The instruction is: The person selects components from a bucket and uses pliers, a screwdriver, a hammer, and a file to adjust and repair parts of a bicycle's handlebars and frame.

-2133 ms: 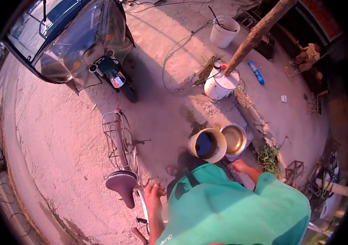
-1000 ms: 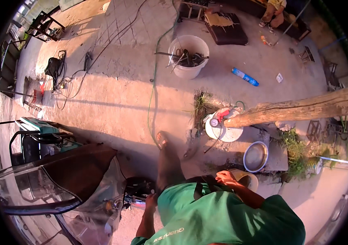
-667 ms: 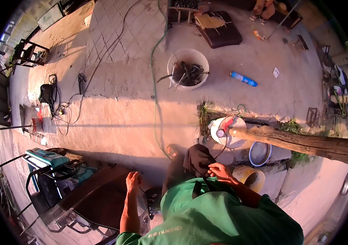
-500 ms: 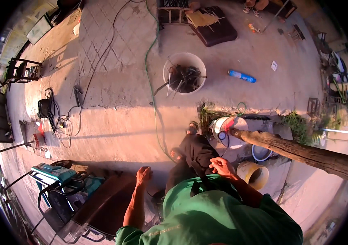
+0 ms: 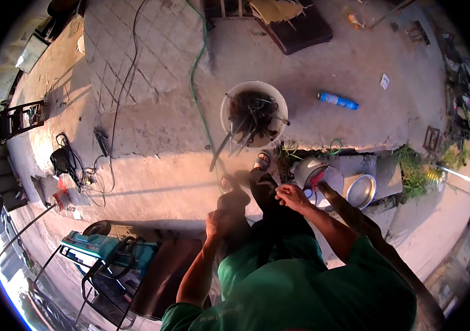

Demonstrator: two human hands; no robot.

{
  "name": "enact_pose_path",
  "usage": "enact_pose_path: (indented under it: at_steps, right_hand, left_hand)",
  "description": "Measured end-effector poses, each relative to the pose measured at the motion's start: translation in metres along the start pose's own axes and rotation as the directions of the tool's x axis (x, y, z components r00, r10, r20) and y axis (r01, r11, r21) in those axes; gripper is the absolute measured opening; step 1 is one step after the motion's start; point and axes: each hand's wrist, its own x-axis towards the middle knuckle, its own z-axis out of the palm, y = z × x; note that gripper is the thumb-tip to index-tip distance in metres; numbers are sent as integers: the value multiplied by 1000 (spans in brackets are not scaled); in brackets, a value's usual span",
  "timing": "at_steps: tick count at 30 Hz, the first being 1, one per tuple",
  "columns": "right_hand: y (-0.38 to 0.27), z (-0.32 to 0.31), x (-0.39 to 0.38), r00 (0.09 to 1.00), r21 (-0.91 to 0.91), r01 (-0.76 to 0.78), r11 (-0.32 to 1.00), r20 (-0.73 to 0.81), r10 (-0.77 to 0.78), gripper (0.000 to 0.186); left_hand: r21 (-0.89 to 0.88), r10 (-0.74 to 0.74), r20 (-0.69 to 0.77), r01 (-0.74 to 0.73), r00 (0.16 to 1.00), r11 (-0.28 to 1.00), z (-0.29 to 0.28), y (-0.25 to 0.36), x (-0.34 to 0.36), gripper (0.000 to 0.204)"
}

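Note:
I look straight down at my green shirt (image 5: 295,292) and dark trousers while I walk on a concrete yard. My left hand (image 5: 217,223) hangs in front of my left thigh, fingers loosely curled, with nothing visible in it. My right hand (image 5: 292,197) is raised over my right thigh, fingers apart and empty. Just ahead of my feet stands a white bucket (image 5: 254,89) full of dark metal tools. A white lidded bucket (image 5: 319,175) and a metal bowl (image 5: 361,190) sit to the right of my right hand.
A green hose (image 5: 199,105) runs along the ground toward the tool bucket. A blue bottle (image 5: 337,100) lies to the right. A teal machine on a frame (image 5: 102,256) stands at lower left, cables (image 5: 75,165) lie at left, and a leaning log (image 5: 373,237) is at right.
My view has swung round and moved forward: the tool bucket has come nearer, the log slid to my lower right, and my left hand rose from my side to my thigh.

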Motion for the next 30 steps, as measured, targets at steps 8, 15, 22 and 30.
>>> enact_pose_path:
  at_steps: [8, 15, 22, 30]
  right_hand:
    - [-69, 9, 127, 998, 28, -67, 997, -14, 68, 26]
    - [-97, -6, 275, 954, -36, 261, 965, -142, -264, 24]
    - [-136, 35, 379, 840, -604, 504, 618, 175, -514, 17]
    - [-129, 41, 426, 697, -784, 619, 34, 530, -483, 22]
  left_hand:
    - [363, -214, -13, 204, 977, 909, 31, 91, 67, 86]
    - [507, -144, -97, 173, 985, 845, 27, 88, 128, 57]
    - [513, -256, -11, 225, 967, 828, 3, 87, 151, 55]
    - [541, -245, 10, 201, 969, 817, -1, 66, 164, 56]
